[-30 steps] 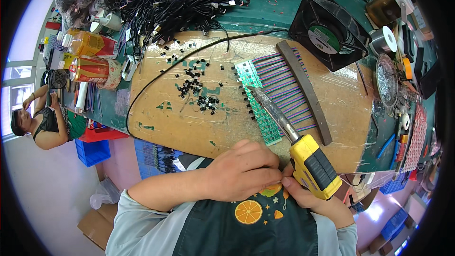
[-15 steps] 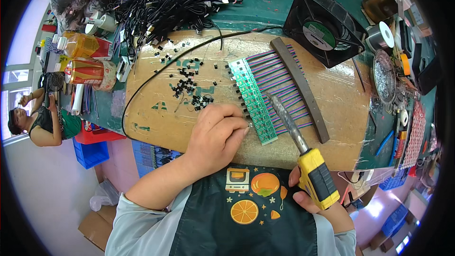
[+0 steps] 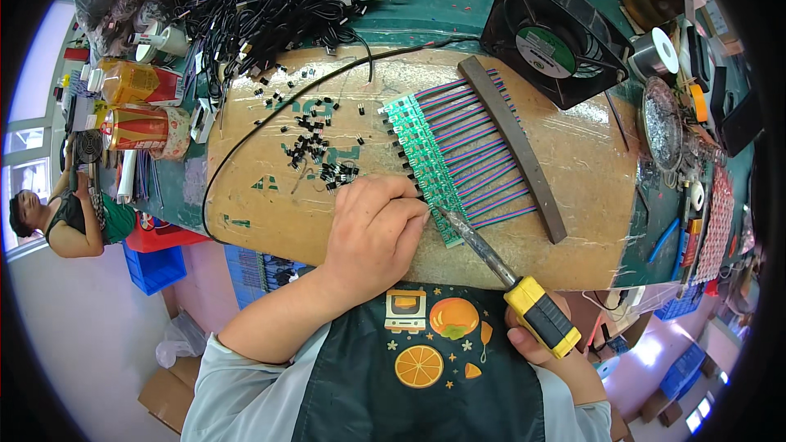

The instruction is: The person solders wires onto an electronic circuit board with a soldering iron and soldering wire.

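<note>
A green strip of circuit boards lies on the brown work board, with small black parts along its left edge and striped wires running off its right. My left hand is closed in a pinch against the strip's lower left edge; whatever its fingertips hold is too small or hidden to name. In my right hand is a soldering iron with a yellow and black handle, its tip touching or just over the lower part of the strip. A dark bar lies across the wires.
Loose small black components are scattered left of the strip. A black fan stands behind, its cable curving across the board. Black cables are heaped at the far left. A solder spool and a round dish sit at right.
The soldering iron's tip has moved left and down, from over the wires to the lower part of the strip beside my left fingertips. My left hand stays pinched at the edge.
</note>
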The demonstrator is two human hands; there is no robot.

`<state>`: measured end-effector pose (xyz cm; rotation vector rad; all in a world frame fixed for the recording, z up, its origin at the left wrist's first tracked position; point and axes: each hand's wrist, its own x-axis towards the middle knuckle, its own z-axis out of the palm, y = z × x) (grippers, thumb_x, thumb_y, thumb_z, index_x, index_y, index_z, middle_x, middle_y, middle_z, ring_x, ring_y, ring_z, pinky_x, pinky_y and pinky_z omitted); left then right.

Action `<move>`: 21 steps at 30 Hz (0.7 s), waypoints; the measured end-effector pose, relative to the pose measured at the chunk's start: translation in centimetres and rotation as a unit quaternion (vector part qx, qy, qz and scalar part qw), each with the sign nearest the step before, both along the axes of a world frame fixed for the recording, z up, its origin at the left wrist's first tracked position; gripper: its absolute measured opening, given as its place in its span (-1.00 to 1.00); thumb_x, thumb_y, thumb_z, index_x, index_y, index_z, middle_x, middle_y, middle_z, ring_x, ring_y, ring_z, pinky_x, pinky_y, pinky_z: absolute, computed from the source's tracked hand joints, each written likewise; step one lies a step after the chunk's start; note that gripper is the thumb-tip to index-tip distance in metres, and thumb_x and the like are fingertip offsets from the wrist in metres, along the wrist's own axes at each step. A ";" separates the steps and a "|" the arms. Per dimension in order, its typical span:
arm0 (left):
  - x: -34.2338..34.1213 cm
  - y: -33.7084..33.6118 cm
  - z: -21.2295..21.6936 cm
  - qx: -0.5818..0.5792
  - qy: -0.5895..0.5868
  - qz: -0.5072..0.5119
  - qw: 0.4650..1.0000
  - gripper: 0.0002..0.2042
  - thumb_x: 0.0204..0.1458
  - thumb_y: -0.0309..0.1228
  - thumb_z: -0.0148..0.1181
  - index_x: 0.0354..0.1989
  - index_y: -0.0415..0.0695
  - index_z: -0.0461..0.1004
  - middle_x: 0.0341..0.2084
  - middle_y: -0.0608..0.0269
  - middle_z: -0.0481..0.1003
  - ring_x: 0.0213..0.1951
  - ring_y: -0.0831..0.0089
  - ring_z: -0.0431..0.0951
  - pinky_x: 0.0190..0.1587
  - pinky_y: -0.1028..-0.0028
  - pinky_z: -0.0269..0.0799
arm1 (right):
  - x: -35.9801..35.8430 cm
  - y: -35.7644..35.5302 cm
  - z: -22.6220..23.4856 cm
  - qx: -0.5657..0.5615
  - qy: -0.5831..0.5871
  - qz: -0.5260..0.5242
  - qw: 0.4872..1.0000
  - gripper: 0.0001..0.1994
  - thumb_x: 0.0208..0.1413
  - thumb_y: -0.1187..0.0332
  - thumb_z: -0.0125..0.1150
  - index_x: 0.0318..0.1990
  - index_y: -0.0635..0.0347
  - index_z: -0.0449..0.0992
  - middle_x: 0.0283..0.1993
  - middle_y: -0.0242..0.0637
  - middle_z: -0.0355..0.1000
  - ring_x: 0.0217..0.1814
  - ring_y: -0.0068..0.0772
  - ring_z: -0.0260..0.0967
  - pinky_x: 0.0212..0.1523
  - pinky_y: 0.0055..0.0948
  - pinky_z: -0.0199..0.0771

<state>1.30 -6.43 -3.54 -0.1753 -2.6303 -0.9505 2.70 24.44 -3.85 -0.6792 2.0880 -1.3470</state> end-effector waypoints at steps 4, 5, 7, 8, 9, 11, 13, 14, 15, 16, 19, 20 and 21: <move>0.0 0.0 0.0 -0.006 0.003 -0.003 1.000 -0.84 -0.13 -0.60 0.37 -0.35 -0.15 0.55 -0.28 0.22 0.51 -0.22 0.23 0.50 -0.14 0.32 0.34 | 0.7 -0.1 -0.4 0.001 -0.008 -0.039 0.999 -0.59 -0.04 0.14 0.40 -0.10 0.20 0.55 -0.37 -0.19 0.53 -0.40 -0.04 0.53 -0.38 -0.25 0.51; 0.0 0.0 -0.1 -0.008 0.004 -0.004 1.000 -0.84 -0.13 -0.59 0.37 -0.35 -0.15 0.55 -0.28 0.22 0.51 -0.22 0.23 0.50 -0.14 0.32 0.34 | 0.8 -0.2 -0.4 -0.001 -0.012 -0.055 0.998 -0.59 -0.04 0.14 0.40 -0.10 0.20 0.55 -0.37 -0.19 0.53 -0.39 -0.03 0.54 -0.37 -0.25 0.52; 0.0 0.0 -0.1 -0.008 0.004 -0.004 1.000 -0.83 -0.13 -0.59 0.36 -0.35 -0.15 0.55 -0.27 0.22 0.51 -0.22 0.23 0.50 -0.14 0.32 0.34 | 0.3 -0.5 0.0 -0.001 0.010 -0.042 0.999 -0.59 -0.05 0.14 0.41 -0.11 0.20 0.55 -0.37 -0.19 0.53 -0.38 -0.03 0.54 -0.37 -0.25 0.53; 0.1 0.0 -0.1 -0.008 0.003 -0.004 1.000 -0.83 -0.14 -0.59 0.36 -0.35 -0.15 0.55 -0.27 0.22 0.51 -0.22 0.23 0.50 -0.14 0.31 0.34 | 0.1 -0.6 0.1 -0.002 0.032 -0.028 0.999 -0.60 -0.06 0.15 0.41 -0.11 0.19 0.55 -0.37 -0.19 0.54 -0.38 -0.03 0.55 -0.36 -0.25 0.53; 0.1 0.0 -0.1 -0.009 0.003 -0.003 1.000 -0.83 -0.14 -0.59 0.36 -0.35 -0.15 0.55 -0.27 0.22 0.51 -0.22 0.23 0.50 -0.14 0.31 0.34 | 0.1 -0.6 0.0 -0.002 0.032 -0.028 0.999 -0.60 -0.06 0.15 0.41 -0.11 0.19 0.55 -0.37 -0.19 0.54 -0.38 -0.03 0.55 -0.36 -0.25 0.53; 0.0 0.0 -0.1 -0.008 0.002 -0.002 1.000 -0.83 -0.14 -0.60 0.36 -0.35 -0.15 0.54 -0.27 0.21 0.51 -0.22 0.22 0.50 -0.13 0.31 0.33 | 0.2 -0.6 -0.1 0.009 0.045 -0.022 0.999 -0.61 -0.07 0.15 0.42 -0.14 0.18 0.55 -0.37 -0.21 0.54 -0.37 -0.03 0.55 -0.36 -0.24 0.53; 0.0 0.0 -0.1 -0.010 0.003 -0.003 1.000 -0.83 -0.14 -0.60 0.36 -0.35 -0.15 0.54 -0.27 0.21 0.51 -0.21 0.22 0.50 -0.13 0.31 0.33 | 0.3 -0.5 -0.1 0.008 0.037 -0.026 0.999 -0.62 -0.06 0.15 0.42 -0.15 0.17 0.55 -0.38 -0.22 0.54 -0.37 -0.04 0.55 -0.36 -0.24 0.53; 0.0 0.0 -0.1 -0.012 0.004 -0.004 1.000 -0.83 -0.14 -0.60 0.36 -0.35 -0.15 0.54 -0.27 0.21 0.51 -0.21 0.22 0.50 -0.13 0.31 0.33 | 0.3 -0.5 -0.1 0.007 0.030 -0.030 0.999 -0.63 -0.06 0.16 0.42 -0.16 0.16 0.55 -0.38 -0.23 0.54 -0.38 -0.04 0.55 -0.35 -0.24 0.53; 0.0 0.0 -0.1 -0.012 0.004 -0.004 1.000 -0.83 -0.14 -0.60 0.36 -0.35 -0.15 0.54 -0.27 0.21 0.51 -0.21 0.22 0.50 -0.13 0.31 0.33 | 0.2 -0.6 0.0 0.007 0.030 -0.030 0.999 -0.63 -0.06 0.16 0.42 -0.16 0.16 0.55 -0.38 -0.23 0.54 -0.38 -0.04 0.55 -0.35 -0.24 0.53; 0.0 0.0 -0.1 -0.011 0.006 -0.004 1.000 -0.83 -0.14 -0.60 0.36 -0.35 -0.16 0.54 -0.27 0.21 0.51 -0.21 0.22 0.50 -0.13 0.31 0.33 | 0.1 -0.6 0.1 0.019 0.029 -0.021 0.999 -0.64 -0.06 0.15 0.41 -0.16 0.14 0.55 -0.39 -0.23 0.53 -0.38 -0.04 0.54 -0.36 -0.24 0.53; 0.0 0.0 -0.2 -0.012 0.008 -0.002 1.000 -0.83 -0.14 -0.60 0.36 -0.35 -0.16 0.54 -0.27 0.21 0.51 -0.21 0.22 0.50 -0.13 0.31 0.33 | -0.4 -0.9 0.8 0.036 0.016 -0.012 0.999 -0.65 -0.07 0.13 0.41 -0.18 0.11 0.55 -0.40 -0.23 0.53 -0.39 -0.03 0.53 -0.36 -0.24 0.52; 0.0 0.0 -0.2 -0.013 0.008 -0.001 1.000 -0.83 -0.14 -0.60 0.36 -0.35 -0.15 0.54 -0.27 0.21 0.51 -0.21 0.22 0.50 -0.14 0.31 0.33 | -0.4 -1.0 0.9 0.041 0.003 -0.011 0.999 -0.65 -0.07 0.13 0.41 -0.18 0.09 0.55 -0.41 -0.23 0.52 -0.39 -0.02 0.53 -0.37 -0.24 0.51; 0.0 0.0 -0.2 -0.014 0.008 -0.001 1.000 -0.83 -0.14 -0.60 0.36 -0.35 -0.15 0.54 -0.27 0.21 0.51 -0.21 0.22 0.50 -0.14 0.31 0.33 | -0.4 -0.9 0.8 0.041 0.003 -0.011 0.999 -0.65 -0.07 0.13 0.41 -0.18 0.09 0.55 -0.41 -0.23 0.52 -0.39 -0.02 0.53 -0.37 -0.24 0.51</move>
